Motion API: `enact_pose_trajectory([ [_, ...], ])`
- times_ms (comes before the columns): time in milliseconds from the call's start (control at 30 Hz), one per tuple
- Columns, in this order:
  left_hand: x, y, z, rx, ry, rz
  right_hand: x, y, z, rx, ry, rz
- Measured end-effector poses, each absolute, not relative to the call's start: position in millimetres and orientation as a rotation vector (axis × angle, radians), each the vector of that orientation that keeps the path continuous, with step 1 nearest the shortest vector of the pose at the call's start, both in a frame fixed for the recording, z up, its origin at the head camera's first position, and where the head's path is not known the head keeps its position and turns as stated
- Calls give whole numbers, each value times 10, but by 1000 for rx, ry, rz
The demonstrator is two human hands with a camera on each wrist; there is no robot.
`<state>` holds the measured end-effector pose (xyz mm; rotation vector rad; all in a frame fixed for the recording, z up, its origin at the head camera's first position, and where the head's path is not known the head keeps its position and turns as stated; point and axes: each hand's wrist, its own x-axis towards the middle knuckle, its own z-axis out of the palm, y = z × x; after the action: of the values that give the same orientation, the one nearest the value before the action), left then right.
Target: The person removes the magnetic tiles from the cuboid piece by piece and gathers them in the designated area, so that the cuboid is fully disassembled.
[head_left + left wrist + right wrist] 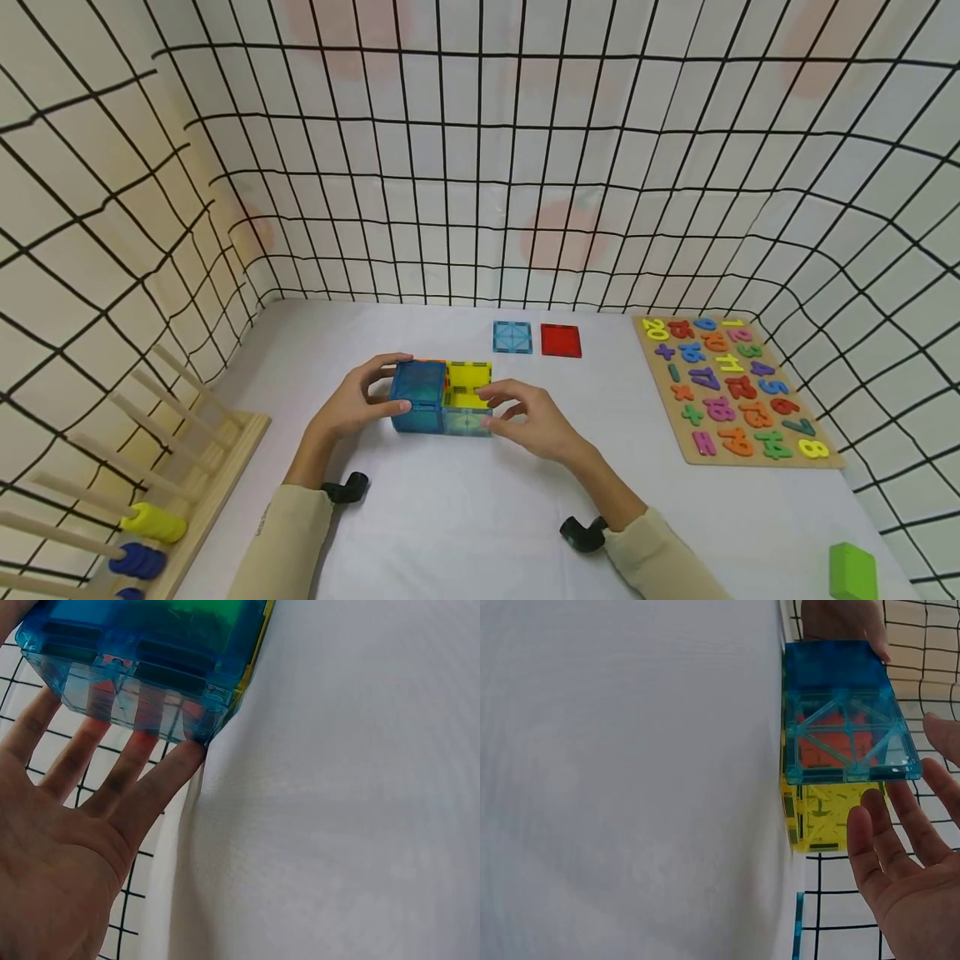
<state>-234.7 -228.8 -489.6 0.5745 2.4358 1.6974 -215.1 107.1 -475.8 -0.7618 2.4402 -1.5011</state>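
Observation:
A box built of magnetic tiles stands on the white cloth. Its left part is a blue cube [417,396], which my left hand [356,402] holds across its left side, thumb at the front and fingers at the back. To the right of the cube are yellow tiles [467,375] and an upright light-blue tile [467,422] in front; no tile covers this part. My right hand [534,417] is at the right end, its fingers loosely bent. In the right wrist view, its fingers [900,840] are spread by the yellow tiles, and the thumb stands apart from the light-blue tile.
Behind the box lie a light-blue tile [512,337] and a red tile [561,340]. A number board [678,400] lies at right, with a green block [852,571] nearer me. A wooden peg rack [225,462] stands at left. Black wire mesh [480,179] encloses the table.

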Motion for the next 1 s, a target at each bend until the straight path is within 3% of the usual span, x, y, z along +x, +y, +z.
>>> enact_pose_trajectory([
  [1000, -2382, -2215, -4913, 491, 2514, 1674, -2210, 713, -4812, -854, 2470, -1326],
])
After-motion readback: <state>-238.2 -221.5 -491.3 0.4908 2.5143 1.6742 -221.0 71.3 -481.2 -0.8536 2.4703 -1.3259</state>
